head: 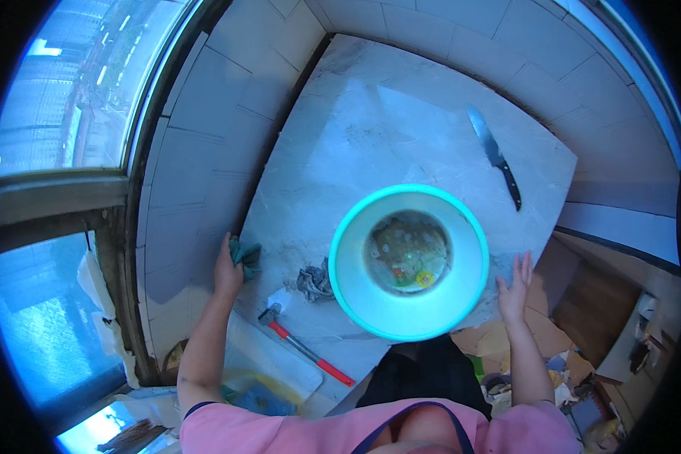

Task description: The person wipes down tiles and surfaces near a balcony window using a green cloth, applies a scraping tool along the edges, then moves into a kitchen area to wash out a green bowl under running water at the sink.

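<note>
My left hand (228,271) grips a crumpled green cloth (246,258) at the left edge of a marble-patterned tabletop (340,142). To the right of a mint-green plastic basin (346,295), my right hand (515,289) is spread with its fingers apart and nothing in it. Murky water (410,249) with small bits in it lies at the basin's bottom. Beside the basin's left rim is a crumpled dark grey rag or wad (314,282). A scraper-like tool with a red and grey handle (309,352) rests near the front left edge.
A kitchen knife with a black handle (508,179) lies at the right of the tabletop. Tiled walls (198,164) stand to the left and behind. A window (79,85) is at the far left. Mixed clutter (562,380) covers the floor at the lower right.
</note>
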`<action>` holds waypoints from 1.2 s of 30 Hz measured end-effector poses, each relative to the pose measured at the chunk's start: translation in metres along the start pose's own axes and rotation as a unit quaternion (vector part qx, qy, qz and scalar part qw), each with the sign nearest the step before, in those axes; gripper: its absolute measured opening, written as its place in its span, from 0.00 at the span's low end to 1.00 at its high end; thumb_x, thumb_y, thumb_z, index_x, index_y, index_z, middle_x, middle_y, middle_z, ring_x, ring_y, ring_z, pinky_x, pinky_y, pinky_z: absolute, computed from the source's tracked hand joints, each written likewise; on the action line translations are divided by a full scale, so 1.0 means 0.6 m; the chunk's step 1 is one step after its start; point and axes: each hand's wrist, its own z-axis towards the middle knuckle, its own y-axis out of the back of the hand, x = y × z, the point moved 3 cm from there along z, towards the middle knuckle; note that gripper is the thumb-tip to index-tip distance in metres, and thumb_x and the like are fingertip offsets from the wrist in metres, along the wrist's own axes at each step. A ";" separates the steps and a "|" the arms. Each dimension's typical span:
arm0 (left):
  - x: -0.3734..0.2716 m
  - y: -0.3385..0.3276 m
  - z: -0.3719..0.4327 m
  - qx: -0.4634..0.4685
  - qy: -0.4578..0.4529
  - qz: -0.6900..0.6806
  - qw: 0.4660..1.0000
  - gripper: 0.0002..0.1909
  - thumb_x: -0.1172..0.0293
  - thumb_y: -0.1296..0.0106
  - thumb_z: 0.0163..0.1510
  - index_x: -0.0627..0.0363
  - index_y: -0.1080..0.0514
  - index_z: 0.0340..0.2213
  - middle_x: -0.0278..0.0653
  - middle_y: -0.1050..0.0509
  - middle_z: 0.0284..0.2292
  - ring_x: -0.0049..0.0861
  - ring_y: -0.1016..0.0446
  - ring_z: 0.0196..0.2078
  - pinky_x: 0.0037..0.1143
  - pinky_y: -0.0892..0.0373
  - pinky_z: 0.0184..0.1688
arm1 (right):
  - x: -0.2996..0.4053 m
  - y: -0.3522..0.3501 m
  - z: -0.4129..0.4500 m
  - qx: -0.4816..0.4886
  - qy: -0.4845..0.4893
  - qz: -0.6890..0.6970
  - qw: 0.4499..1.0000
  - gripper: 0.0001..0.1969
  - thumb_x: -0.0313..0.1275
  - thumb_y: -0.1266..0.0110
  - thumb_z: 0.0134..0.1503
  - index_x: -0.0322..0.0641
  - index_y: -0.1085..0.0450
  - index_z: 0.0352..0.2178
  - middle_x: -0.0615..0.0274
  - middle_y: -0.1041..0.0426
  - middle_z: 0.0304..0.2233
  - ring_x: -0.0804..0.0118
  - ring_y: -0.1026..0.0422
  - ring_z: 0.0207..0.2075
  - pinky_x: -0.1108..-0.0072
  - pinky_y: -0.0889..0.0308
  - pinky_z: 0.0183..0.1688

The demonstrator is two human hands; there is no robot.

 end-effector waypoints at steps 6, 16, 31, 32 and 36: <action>-0.060 -0.015 -0.009 -0.106 0.153 -0.331 0.925 0.19 0.72 0.51 0.50 0.62 0.35 0.44 0.44 0.29 0.39 0.31 0.31 0.41 0.26 0.36 0.43 | -0.012 0.021 0.003 0.024 0.035 -0.110 0.993 0.37 0.31 0.43 0.45 0.37 0.50 0.56 0.48 0.59 0.61 0.49 0.57 0.61 0.69 0.56 0.60; -0.151 -0.095 -0.070 -0.098 0.294 -0.592 0.744 0.22 0.60 0.55 0.55 0.65 0.36 0.45 0.43 0.31 0.40 0.29 0.31 0.39 0.27 0.34 0.41 | 0.006 0.040 0.037 0.099 0.034 -0.221 0.970 0.40 0.44 0.42 0.43 0.37 0.48 0.55 0.46 0.56 0.59 0.52 0.49 0.56 0.68 0.42 0.52; -0.571 0.042 -0.208 -0.135 0.199 -0.741 0.627 0.19 0.67 0.59 0.55 0.65 0.37 0.46 0.42 0.31 0.41 0.30 0.29 0.40 0.29 0.33 0.44 | -0.090 0.110 0.109 0.091 0.118 0.069 0.986 0.25 0.34 0.46 0.49 0.40 0.39 0.49 0.50 0.40 0.52 0.56 0.36 0.46 0.71 0.36 0.46; -0.601 0.027 -0.215 -0.095 0.200 -0.759 0.612 0.18 0.69 0.59 0.54 0.66 0.38 0.45 0.42 0.31 0.41 0.29 0.29 0.40 0.29 0.33 0.45 | -0.077 0.119 0.109 0.106 0.136 0.062 0.983 0.25 0.34 0.46 0.49 0.40 0.39 0.49 0.50 0.40 0.52 0.56 0.36 0.46 0.71 0.36 0.46; -0.742 0.002 -0.261 0.030 0.240 -0.731 0.638 0.26 0.70 0.54 0.51 0.59 0.44 0.51 0.42 0.33 0.41 0.28 0.31 0.41 0.28 0.33 0.44 | 0.051 0.184 0.071 0.323 0.072 0.404 0.852 0.27 0.39 0.51 0.55 0.40 0.45 0.53 0.53 0.39 0.50 0.60 0.35 0.48 0.75 0.38 0.46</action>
